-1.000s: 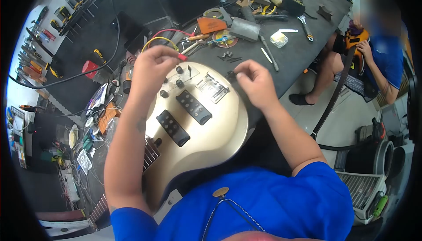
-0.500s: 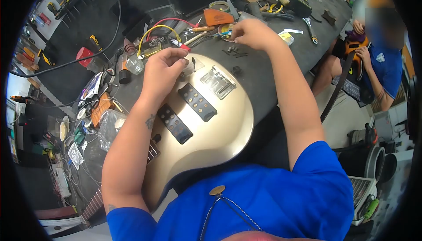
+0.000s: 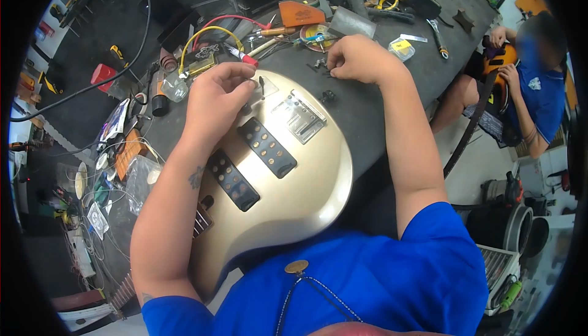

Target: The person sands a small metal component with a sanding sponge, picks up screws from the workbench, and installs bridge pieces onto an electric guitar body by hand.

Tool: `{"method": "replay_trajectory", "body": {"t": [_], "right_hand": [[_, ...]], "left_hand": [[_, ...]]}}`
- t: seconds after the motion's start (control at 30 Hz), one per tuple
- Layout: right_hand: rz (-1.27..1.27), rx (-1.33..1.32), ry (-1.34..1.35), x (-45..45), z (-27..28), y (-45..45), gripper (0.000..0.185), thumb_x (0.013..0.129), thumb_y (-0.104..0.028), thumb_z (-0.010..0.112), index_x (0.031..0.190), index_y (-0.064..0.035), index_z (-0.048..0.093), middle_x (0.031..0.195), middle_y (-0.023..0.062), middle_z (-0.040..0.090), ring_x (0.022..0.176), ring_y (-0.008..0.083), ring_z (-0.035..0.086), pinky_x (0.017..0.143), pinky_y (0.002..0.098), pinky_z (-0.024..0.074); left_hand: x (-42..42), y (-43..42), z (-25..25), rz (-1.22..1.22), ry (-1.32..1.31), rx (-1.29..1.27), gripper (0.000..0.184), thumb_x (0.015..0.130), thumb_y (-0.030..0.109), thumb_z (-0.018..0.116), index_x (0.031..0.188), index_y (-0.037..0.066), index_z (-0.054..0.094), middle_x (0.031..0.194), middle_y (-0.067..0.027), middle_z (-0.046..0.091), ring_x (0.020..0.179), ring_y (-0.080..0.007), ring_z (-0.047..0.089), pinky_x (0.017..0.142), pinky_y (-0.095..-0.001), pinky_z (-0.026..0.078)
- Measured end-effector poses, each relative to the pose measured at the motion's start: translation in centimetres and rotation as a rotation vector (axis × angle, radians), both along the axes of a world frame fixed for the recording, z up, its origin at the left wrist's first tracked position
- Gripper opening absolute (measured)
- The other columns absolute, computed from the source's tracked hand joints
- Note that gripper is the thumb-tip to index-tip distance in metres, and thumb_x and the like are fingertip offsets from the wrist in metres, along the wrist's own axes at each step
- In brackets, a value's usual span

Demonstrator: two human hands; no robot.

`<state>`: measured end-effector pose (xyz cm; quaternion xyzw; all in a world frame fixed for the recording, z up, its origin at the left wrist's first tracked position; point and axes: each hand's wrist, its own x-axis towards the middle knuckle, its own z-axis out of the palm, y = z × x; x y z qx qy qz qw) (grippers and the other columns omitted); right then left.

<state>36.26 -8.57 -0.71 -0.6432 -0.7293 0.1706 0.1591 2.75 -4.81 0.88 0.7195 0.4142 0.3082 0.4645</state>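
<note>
A cream guitar body [image 3: 306, 195] lies on the dark bench in front of me, with two black pickups [image 3: 267, 147] and a metal bridge [image 3: 300, 117]. My left hand [image 3: 222, 94] is over the body's upper left, near the knobs and a switch, its fingers curled together; what they grip, if anything, is too small to tell. My right hand [image 3: 358, 60] is beyond the body, low over the bench with thumb and fingertips pinched, right beside small dark screws [image 3: 317, 64]. Whatever its fingertips hold is hidden. A small black part [image 3: 327, 96] sits between that hand and the bridge.
Tools and an orange block [image 3: 301, 14] crowd the bench's far side. A clear box [image 3: 401, 49] and a wrench [image 3: 438, 39] lie right of my right hand. Cables and plastic bags [image 3: 142, 173] are at left. Another person [image 3: 539, 85] sits at right with a sunburst guitar.
My right hand went from the small black part beside the body to the far bench, then down beside the screws. My left hand has stayed over the knob area, shifting slightly.
</note>
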Motion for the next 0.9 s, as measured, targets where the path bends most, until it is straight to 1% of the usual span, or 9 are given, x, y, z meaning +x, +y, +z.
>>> {"method": "replay_trajectory", "body": {"t": [0.17, 0.27, 0.3, 0.4, 0.5, 0.6, 0.7, 0.8, 0.9], "right_hand": [[0.055, -0.004, -0.009, -1.0, 0.0, 0.0, 0.019, 0.085, -0.014, 0.084, 0.100, -0.0029, 0.084, 0.095, 0.0177, 0.082, 0.092, 0.0336, 0.079, 0.083, 0.0450, 0.0613], [0.036, 0.051, -0.090, -1.7, -0.2, 0.0, 0.019, 0.086, -0.016, 0.083, 0.101, -0.0044, 0.084, 0.098, 0.0180, 0.082, 0.095, 0.0359, 0.079, 0.085, 0.0470, 0.0613], [0.031, 0.036, -0.122, -2.2, 0.3, -0.4, 0.017, 0.087, -0.016, 0.081, 0.099, -0.0041, 0.083, 0.097, 0.0172, 0.082, 0.096, 0.0363, 0.079, 0.087, 0.0482, 0.0612], [0.063, 0.105, -0.214, -2.4, -0.3, -0.2, 0.017, 0.086, -0.017, 0.081, 0.096, -0.0029, 0.081, 0.093, 0.0168, 0.080, 0.094, 0.0355, 0.078, 0.086, 0.0471, 0.0606], [0.017, 0.106, 0.071, -0.9, 0.5, -0.4, 0.017, 0.083, -0.017, 0.079, 0.090, -0.0015, 0.077, 0.087, 0.0173, 0.077, 0.089, 0.0341, 0.078, 0.083, 0.0458, 0.0600], [-0.153, 0.007, 0.239, 2.2, 1.0, -0.9, 0.021, 0.080, -0.018, 0.079, 0.090, 0.0002, 0.078, 0.083, 0.0184, 0.077, 0.085, 0.0316, 0.077, 0.079, 0.0451, 0.0596], [-0.242, -0.190, -0.026, 3.6, 0.3, -1.5, 0.026, 0.080, -0.020, 0.080, 0.093, 0.0024, 0.080, 0.082, 0.0184, 0.078, 0.082, 0.0283, 0.077, 0.077, 0.0443, 0.0600], [-0.324, -0.218, -0.095, 3.2, 0.5, -1.6, 0.031, 0.080, -0.022, 0.080, 0.097, 0.0042, 0.080, 0.085, 0.0182, 0.080, 0.081, 0.0269, 0.077, 0.077, 0.0424, 0.0602], [-0.382, -0.225, -0.021, 2.5, 2.3, -2.7, 0.030, 0.081, -0.022, 0.081, 0.097, 0.0036, 0.080, 0.087, 0.0177, 0.079, 0.081, 0.0279, 0.076, 0.077, 0.0417, 0.0605]], "left_hand": [[0.0, -0.5, 0.1, -0.011, -0.086, -0.037, 0.027, 0.103, 0.000, 0.073, 0.128, -0.007, 0.075, 0.134, -0.0120, 0.079, 0.117, -0.0186, 0.077, 0.108, -0.0339, 0.058], [-0.1, -0.5, 0.0, -0.006, -0.090, -0.030, 0.027, 0.102, 0.000, 0.073, 0.128, -0.007, 0.075, 0.134, -0.0124, 0.079, 0.118, -0.0191, 0.077, 0.109, -0.0347, 0.058], [-0.2, -0.3, -0.2, -0.015, -0.105, -0.022, 0.026, 0.102, 0.000, 0.073, 0.128, -0.007, 0.076, 0.134, -0.0119, 0.079, 0.118, -0.0190, 0.077, 0.109, -0.0347, 0.058], [-0.3, 0.1, -0.5, -0.031, -0.106, -0.004, 0.026, 0.103, 0.000, 0.073, 0.127, -0.006, 0.076, 0.134, -0.0117, 0.079, 0.117, -0.0185, 0.077, 0.109, -0.0345, 0.058], [-0.3, 0.0, -0.4, -0.030, -0.109, -0.010, 0.024, 0.103, 0.001, 0.073, 0.126, -0.006, 0.076, 0.135, -0.0121, 0.078, 0.117, -0.0184, 0.077, 0.108, -0.0341, 0.058], [-0.2, -0.1, -0.2, -0.018, -0.104, -0.004, 0.023, 0.104, 0.001, 0.072, 0.125, -0.007, 0.076, 0.136, -0.0126, 0.078, 0.115, -0.0191, 0.078, 0.107, -0.0337, 0.058], [-0.3, 0.1, -0.1, -0.020, -0.095, -0.011, 0.023, 0.104, 0.001, 0.072, 0.125, -0.007, 0.076, 0.136, -0.0128, 0.078, 0.114, -0.0198, 0.078, 0.106, -0.0338, 0.059], [-0.4, 0.5, -0.4, -0.022, -0.101, -0.015, 0.023, 0.104, 0.002, 0.073, 0.125, -0.007, 0.076, 0.136, -0.0133, 0.078, 0.114, -0.0201, 0.079, 0.107, -0.0342, 0.059], [-0.3, 0.4, -0.3, -0.023, -0.112, -0.025, 0.024, 0.104, 0.003, 0.073, 0.125, -0.007, 0.076, 0.135, -0.0138, 0.079, 0.114, -0.0201, 0.079, 0.106, -0.0343, 0.059]]}}
